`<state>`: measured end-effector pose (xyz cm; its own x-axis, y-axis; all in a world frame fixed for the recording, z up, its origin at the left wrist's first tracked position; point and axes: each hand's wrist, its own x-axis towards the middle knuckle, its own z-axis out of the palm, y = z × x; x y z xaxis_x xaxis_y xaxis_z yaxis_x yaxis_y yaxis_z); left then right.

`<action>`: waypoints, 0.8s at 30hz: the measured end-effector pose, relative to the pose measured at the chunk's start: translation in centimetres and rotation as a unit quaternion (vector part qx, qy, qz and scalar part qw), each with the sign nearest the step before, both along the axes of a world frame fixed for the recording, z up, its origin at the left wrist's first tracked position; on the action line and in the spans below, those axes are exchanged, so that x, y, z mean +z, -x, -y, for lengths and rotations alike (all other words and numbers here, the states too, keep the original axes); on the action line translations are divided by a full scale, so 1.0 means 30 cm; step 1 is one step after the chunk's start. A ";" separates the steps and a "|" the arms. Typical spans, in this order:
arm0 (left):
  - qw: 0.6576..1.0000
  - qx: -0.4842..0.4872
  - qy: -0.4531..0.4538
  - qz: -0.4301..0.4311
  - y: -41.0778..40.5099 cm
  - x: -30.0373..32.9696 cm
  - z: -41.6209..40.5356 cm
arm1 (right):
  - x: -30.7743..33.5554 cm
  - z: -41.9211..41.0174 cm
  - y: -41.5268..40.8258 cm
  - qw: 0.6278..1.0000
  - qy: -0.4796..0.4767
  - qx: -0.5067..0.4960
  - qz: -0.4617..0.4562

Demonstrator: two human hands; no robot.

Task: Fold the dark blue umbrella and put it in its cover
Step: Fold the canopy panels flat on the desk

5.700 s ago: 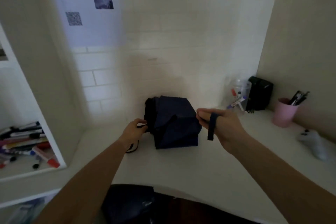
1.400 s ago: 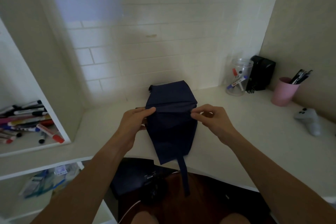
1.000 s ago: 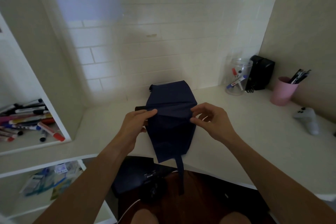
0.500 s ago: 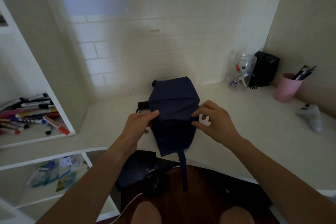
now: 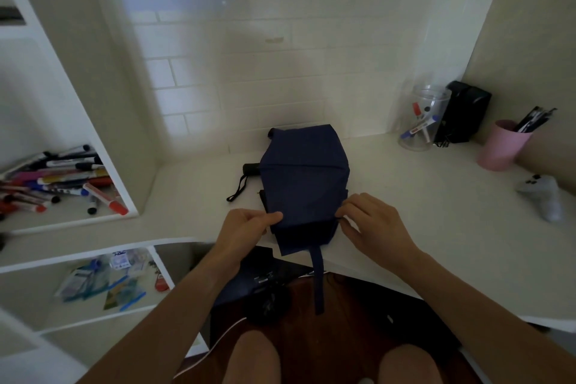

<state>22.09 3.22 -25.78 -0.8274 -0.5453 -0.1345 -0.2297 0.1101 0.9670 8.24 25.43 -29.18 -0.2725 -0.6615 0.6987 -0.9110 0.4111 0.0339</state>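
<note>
On the left, the left hand [image 5: 249, 224] has its grip pressed together, thumb and fingers pinching the left edge of the dark blue fabric umbrella canopy [image 5: 304, 178] near its close end. Just beyond that hand, the umbrella's short black cylindrical handle [image 5: 251, 169] pokes out from under the cloth to the left, its thin black wrist cord [image 5: 237, 192] trailing on the white tabletop [image 5: 420, 227]. The canopy lies flat in the middle of the tabletop, its long axis running straight away from the person toward the white tiled wall [image 5: 280, 72], the near end at the tabletop's front edge. From that near end a narrow dark blue closure strap [image 5: 318, 280] hangs down over the edge. To the right, the right hand [image 5: 371, 221] mirrors the left, its fingertips closed on the canopy's right edge. Both hands sit about equally near, one on each long side, so the cloth lies between the grips and stretches away from them. Judging from this, the next fold or roll would bring the sides inward across the short axis. No cover can be identified for certain; a dark object below the tabletop is too dim to tell
</note>
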 end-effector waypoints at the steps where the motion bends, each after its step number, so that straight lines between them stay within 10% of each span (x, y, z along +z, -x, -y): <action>1: 1.000 -0.002 0.013 0.010 -0.005 -0.012 0.001 | -0.011 -0.006 0.003 1.000 -0.015 0.007 -0.001; 11: 0.939 -0.076 0.309 0.128 -0.010 -0.061 0.007 | -0.076 -0.052 0.005 0.995 -0.095 0.041 0.016; 14: 0.865 0.037 0.496 -0.066 0.062 -0.021 0.023 | -0.062 -0.056 0.008 0.992 -0.113 0.041 0.026; 16: 0.813 -0.063 0.556 -0.164 0.126 -0.017 0.017 | -0.050 -0.051 0.009 0.990 -0.131 0.047 0.031; 20: 0.693 -0.293 0.659 -0.012 0.188 -0.157 0.030 | 0.002 -0.054 0.020 0.981 -0.177 0.038 0.074; 24: 0.694 -0.303 0.652 0.032 0.180 -0.217 0.034 | 0.048 0.034 0.010 0.977 -0.088 0.039 0.190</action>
<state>16.69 2.20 -32.29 -0.9732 0.2072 0.0999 0.2025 0.9777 -0.0554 7.93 24.40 -27.73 -0.4339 -0.7913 0.4307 -0.8999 0.3577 -0.2493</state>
